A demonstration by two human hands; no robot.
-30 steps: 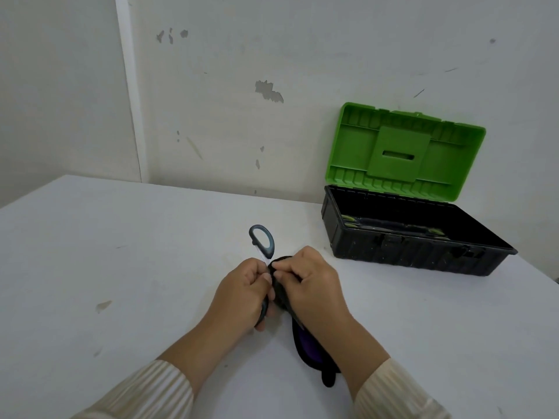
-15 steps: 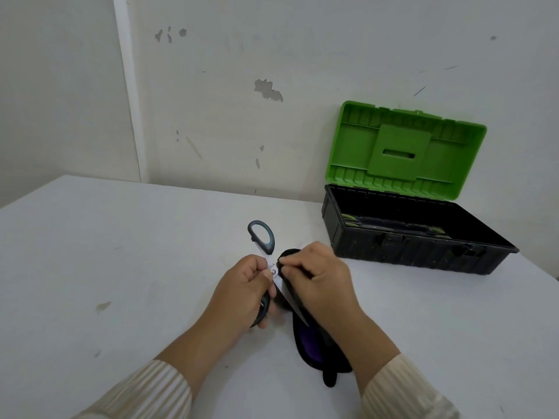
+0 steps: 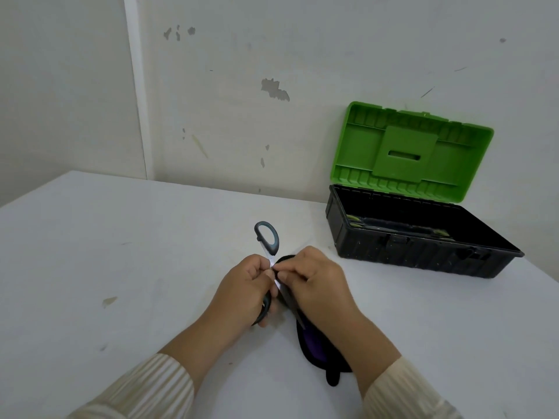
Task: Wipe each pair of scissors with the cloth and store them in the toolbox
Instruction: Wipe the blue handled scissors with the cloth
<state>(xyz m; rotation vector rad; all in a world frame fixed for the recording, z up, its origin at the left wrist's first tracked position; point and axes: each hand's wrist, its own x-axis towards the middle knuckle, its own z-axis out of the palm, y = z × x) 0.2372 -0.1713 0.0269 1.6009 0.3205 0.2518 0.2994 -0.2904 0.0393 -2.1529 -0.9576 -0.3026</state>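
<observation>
Grey-handled scissors (image 3: 267,237), blades spread, gripped in the closed left hand (image 3: 245,290); right hand (image 3: 317,285) pinches a black cloth (image 3: 314,352) against one blade, mid-tabletop.

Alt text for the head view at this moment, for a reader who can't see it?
Two hands work scissors over a white table: the left hand grips them, the right hand presses a dark cloth to the blade. Behind sits a black toolbox, green lid open.

White table (image 3: 121,267) with open toolbox (image 3: 423,255)
</observation>
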